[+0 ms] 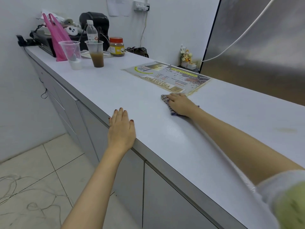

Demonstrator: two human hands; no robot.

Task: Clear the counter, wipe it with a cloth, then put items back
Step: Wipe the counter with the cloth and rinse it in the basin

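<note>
Flat-fingered, the right grip [179, 104] presses a crumpled blue-checked woven cloth [165, 98] onto the smooth white tabletop [222, 126], at 6 o'clock of a glossy rectangular menu sheet [166, 76]. The left grip [121, 128] lies flat at the cloth's 8 o'clock.

Cloth [166, 103] on counter [165, 138] before menu sheet [166, 76]; 2 cups [97, 53] far left.

a person with both forearms bare to above the elbow. the left hand [121, 129] has short fingernails painted dark red. the right hand [179, 104] wears no rings. a short white sleeve [270, 184] covers the right upper arm, beside blurred pale yellow-green fabric.
</note>
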